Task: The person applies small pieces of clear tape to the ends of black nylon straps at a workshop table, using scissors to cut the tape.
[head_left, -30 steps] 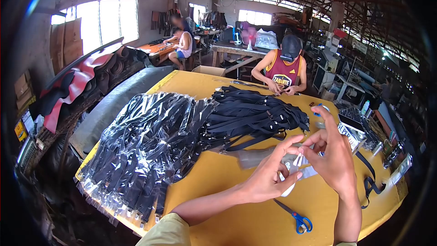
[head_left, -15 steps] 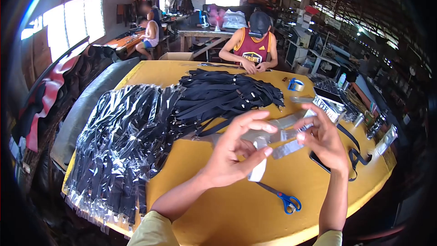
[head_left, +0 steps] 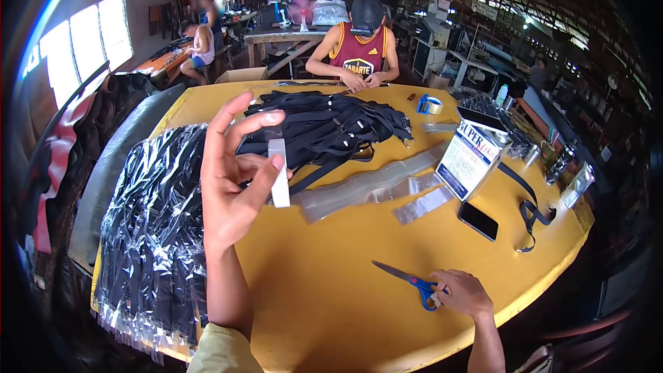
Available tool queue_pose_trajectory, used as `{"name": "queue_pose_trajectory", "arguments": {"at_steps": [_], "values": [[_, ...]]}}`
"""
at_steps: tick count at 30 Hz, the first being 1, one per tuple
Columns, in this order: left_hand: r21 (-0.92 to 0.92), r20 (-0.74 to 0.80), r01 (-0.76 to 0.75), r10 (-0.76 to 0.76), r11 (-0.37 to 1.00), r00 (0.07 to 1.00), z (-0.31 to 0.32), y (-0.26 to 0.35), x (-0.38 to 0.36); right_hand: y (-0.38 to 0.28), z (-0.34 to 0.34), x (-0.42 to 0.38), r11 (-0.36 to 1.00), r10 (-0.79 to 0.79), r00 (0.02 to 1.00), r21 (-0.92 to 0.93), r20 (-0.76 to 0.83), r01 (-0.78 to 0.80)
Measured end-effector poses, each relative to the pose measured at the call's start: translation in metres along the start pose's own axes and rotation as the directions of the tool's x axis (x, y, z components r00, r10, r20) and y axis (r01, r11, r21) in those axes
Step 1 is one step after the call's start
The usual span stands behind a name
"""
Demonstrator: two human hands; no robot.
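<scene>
My left hand (head_left: 235, 197) is raised over the table, thumb and fingers pinching a narrow white strip (head_left: 280, 190) that hangs down. At the front right, my right hand (head_left: 467, 293) has its fingers on the blue handle of a pair of scissors (head_left: 419, 283); the dark blade lies on the table, pointing up and left. Behind my left hand is a heap of loose black straps (head_left: 345, 121). Many straps packed in clear plastic (head_left: 152, 235) cover the left side. Flat clear plastic sleeves (head_left: 376, 183) lie across the middle.
A white and blue box (head_left: 471, 159) stands on the yellow table (head_left: 331, 290), near a phone (head_left: 478, 222). Farther right lies a black strap (head_left: 528, 211). A tape roll (head_left: 434, 105) sits toward the back. A co-worker (head_left: 359, 48) is across the table.
My hands have parted: the left has moved left and up with the white strip, the right has come down to the scissors. The head view has shifted slightly.
</scene>
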State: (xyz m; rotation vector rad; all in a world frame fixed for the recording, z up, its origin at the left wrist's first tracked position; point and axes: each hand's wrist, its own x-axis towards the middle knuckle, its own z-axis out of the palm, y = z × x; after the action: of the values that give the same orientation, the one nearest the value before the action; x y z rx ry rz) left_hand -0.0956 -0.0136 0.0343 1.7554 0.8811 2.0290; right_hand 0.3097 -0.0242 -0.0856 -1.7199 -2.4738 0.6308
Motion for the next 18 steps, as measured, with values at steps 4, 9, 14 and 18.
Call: {"name": "queue_pose_trajectory", "arguments": {"at_steps": [4, 9, 14, 18], "values": [[0.003, -0.032, 0.007, -0.006, 1.0, 0.999, -0.001, 0.0, 0.001, -0.001, 0.0, 0.001, 0.997, 0.045, 0.999, -0.056, 0.021, -0.044], [0.063, 0.124, 0.086, -0.094, 0.994, 0.988, -0.005, 0.007, -0.001, -0.001, 0.005, -0.002, 0.998, 0.068, 0.997, -0.017, 0.028, -0.067], [-0.378, 0.184, 0.239, -0.18, 0.895, 0.966, 0.01, 0.045, -0.013, -0.011, 0.015, -0.007, 1.0, 0.011, 1.0, 0.006, -0.01, -0.011], [-0.46, 0.342, 0.143, 0.027, 0.876, 0.939, 0.022, 0.054, -0.024, -0.013, 0.022, -0.009, 0.995, 0.094, 0.992, 0.019, -0.087, -0.093]]}}
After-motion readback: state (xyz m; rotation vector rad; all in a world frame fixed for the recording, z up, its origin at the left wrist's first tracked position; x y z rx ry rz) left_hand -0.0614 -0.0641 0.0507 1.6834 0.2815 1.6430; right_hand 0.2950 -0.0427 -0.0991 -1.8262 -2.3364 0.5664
